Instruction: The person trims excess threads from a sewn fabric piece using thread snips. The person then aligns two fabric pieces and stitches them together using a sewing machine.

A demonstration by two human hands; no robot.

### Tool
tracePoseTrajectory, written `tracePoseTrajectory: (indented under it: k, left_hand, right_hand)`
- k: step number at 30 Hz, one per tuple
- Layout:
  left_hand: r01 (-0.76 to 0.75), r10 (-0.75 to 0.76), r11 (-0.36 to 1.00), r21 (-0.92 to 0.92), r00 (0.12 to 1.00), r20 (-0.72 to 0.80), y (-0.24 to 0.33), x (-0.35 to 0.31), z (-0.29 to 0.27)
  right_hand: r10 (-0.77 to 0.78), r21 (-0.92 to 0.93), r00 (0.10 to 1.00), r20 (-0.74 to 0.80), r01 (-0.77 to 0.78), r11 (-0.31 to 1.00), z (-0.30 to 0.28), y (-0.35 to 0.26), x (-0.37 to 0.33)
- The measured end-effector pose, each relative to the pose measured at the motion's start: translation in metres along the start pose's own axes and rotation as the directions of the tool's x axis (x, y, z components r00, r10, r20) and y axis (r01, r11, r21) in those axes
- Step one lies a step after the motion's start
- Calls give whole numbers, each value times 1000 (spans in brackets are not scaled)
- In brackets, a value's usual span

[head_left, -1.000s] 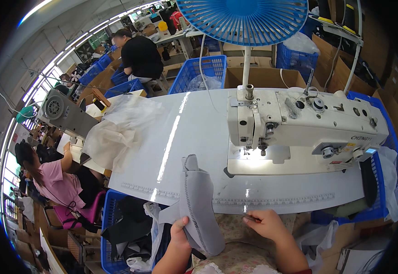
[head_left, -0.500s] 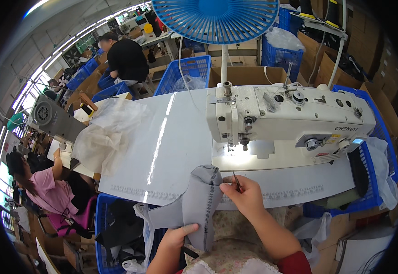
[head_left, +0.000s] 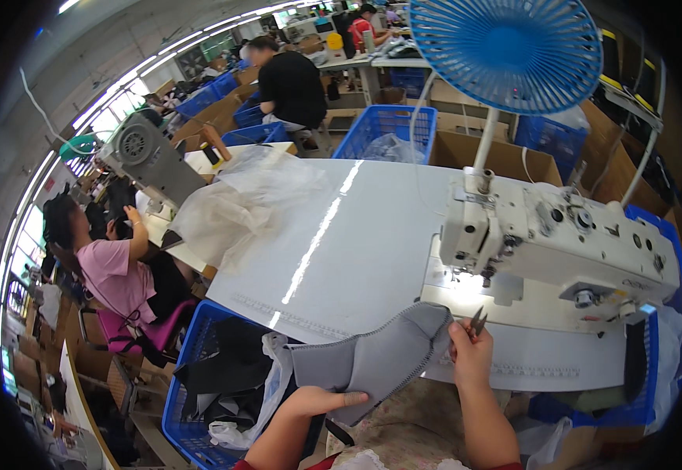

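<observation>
A grey padded fabric piece (head_left: 376,348) with dark overlock stitching along its edge stretches between my hands, over the front edge of the sewing table (head_left: 341,258). My left hand (head_left: 327,401) grips its lower edge, thumb on top and fingers hidden underneath. At the piece's right end, my right hand (head_left: 472,352) is closed round small thread snips (head_left: 478,321), their pointed blades sticking up past the fingers; its thumb and fingertips also touch the fabric's stitched edge. Just beyond the right hand stands a white sewing machine (head_left: 560,243), its lamp lighting the needle area.
A blue basket (head_left: 192,423) with dark fabric scraps and a plastic bag is at my left. Sheer whitish material (head_left: 239,211) lies on the table's left side. A blue fan (head_left: 505,51) stands behind the machine. A person in pink (head_left: 114,274) sits at the left, another in black farther back.
The fabric piece has swung from upright to slanting, its broad face now showing. My right hand has turned, bringing the snips upright. The head view has shifted left.
</observation>
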State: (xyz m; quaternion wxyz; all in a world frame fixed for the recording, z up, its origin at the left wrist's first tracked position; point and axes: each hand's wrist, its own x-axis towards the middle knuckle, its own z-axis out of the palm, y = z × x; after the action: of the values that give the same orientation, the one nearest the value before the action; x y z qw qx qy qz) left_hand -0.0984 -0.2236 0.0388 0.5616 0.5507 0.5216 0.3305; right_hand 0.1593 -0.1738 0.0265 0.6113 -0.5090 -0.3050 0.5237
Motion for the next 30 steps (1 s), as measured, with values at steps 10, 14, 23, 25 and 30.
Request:
tracePoseTrajectory:
  k: [10, 14, 23, 25, 30]
  left_hand:
    - [-283, 334, 903, 323, 936, -114, 36, 12, -46]
    - [-99, 164, 975, 197, 924, -346, 73, 56, -101]
    - [-243, 584, 608, 756, 782, -217, 170, 345, -75]
    - [-470, 656, 602, 645, 752, -64, 152, 419, -60]
    - [-498, 605, 521, 693, 788, 111, 141, 424, -5]
  right_hand:
    - [-115, -177, 990, 78, 127, 976, -30, 13, 33]
    - [-213, -407, 977, 16, 201, 891, -69, 31, 46]
    - [-360, -533, 930, 72, 341, 774, -55, 33, 33]
    - [-403, -513, 909, 107, 398, 761, -61, 40, 37]
    - [-238, -554, 964, 119, 263, 790, -73, 51, 47]
